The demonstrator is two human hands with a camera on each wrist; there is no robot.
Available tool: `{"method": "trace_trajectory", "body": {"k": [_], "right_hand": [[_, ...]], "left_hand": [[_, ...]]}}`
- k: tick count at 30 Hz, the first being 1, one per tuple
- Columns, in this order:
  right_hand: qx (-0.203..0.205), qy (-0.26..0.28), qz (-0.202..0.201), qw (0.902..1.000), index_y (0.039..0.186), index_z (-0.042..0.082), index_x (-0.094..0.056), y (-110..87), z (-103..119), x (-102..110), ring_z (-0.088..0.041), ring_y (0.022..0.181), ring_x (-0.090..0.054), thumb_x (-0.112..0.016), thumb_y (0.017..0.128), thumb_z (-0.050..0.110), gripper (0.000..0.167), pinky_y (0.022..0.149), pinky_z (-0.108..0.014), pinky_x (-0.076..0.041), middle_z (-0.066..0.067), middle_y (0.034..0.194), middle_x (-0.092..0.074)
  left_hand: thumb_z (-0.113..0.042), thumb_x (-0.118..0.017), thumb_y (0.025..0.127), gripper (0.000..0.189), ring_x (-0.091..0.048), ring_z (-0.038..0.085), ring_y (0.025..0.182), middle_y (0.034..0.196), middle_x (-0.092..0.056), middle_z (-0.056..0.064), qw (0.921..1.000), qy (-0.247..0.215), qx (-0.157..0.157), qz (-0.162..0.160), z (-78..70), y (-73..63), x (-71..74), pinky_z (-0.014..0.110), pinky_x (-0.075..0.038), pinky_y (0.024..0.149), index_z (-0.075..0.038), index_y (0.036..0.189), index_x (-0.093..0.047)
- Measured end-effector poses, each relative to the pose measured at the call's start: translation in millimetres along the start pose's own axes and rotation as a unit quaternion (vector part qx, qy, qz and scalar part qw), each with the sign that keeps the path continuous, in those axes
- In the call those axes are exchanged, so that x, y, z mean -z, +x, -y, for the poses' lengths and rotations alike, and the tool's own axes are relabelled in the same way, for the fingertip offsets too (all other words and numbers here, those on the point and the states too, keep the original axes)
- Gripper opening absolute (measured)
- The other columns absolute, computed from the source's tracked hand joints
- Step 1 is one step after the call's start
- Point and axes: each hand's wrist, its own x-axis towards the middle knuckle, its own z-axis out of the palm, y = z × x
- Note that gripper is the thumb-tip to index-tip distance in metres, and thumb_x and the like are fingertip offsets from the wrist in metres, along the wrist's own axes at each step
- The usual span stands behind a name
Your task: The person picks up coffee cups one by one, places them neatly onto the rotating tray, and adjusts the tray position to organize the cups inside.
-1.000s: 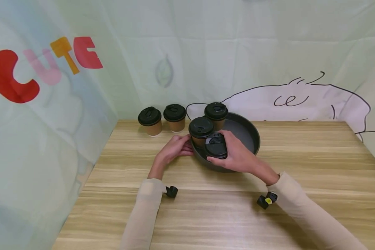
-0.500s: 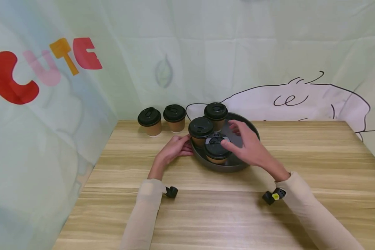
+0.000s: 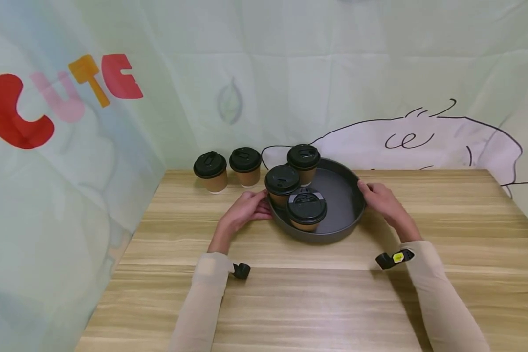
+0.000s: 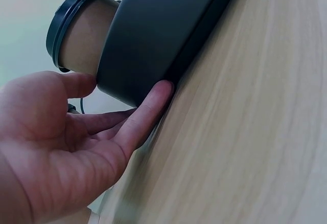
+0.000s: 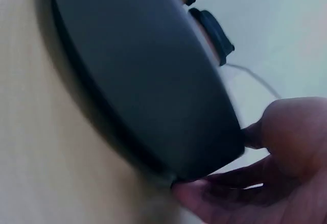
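A dark grey round pan [image 3: 340,195] rests on the table with three lidded paper coffee cups in its left half. One cup [image 3: 303,159] stands at the back, another [image 3: 282,182] by the left rim and a third [image 3: 307,211] toward the front. At the pan's left side, my left hand [image 3: 245,210] holds the wall, its thumb near the rim and fingertips low against the base, as the left wrist view shows. Opposite it, my right hand [image 3: 380,198] grips the right side, thumb at the rim and fingers [image 5: 199,196] at the lower edge.
Two more lidded coffee cups, a left one [image 3: 211,171] and a right one [image 3: 246,166], stand on the table left of the pan near the back. Behind the wooden table [image 3: 308,298] hangs a printed cloth [image 3: 264,88], which also runs along the left side.
My right hand has let go of the front cup inside the pan and moved right to grip the pan's right side. My left hand has stayed at the left side.
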Motion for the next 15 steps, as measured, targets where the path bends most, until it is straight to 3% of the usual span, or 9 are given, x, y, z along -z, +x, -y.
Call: {"method": "trace_trajectory", "body": {"k": [5,15], "right_hand": [[-0.015,0.112,0.042,0.9927,0.131,-0.022,-0.052,5.4,-11,-2,-0.017,0.092,-0.066,-0.033,0.115,0.036,0.063,0.079,-0.022,-0.059,-0.026,0.113,-0.064],[-0.032,0.211,0.131,0.968,0.138,-0.023,-0.043,7.2,-21,9,-0.013,0.088,-0.068,-0.039,0.114,0.028,0.056,0.082,-0.027,-0.062,-0.014,0.105,-0.066]], "left_hand": [[-0.022,-0.043,0.112,0.046,-0.071,0.022,0.082,0.093,-0.069,0.019,1.0,-0.003,-0.005,-0.001,0.6,1.0,-0.3,0.039,-0.063,0.086,0.02,0.123,-0.057],[-0.022,-0.044,0.112,0.045,-0.071,0.022,0.081,0.092,-0.069,0.018,1.0,-0.007,0.0,-0.004,1.3,2.2,-0.7,0.039,-0.063,0.086,0.02,0.122,-0.057]]}}
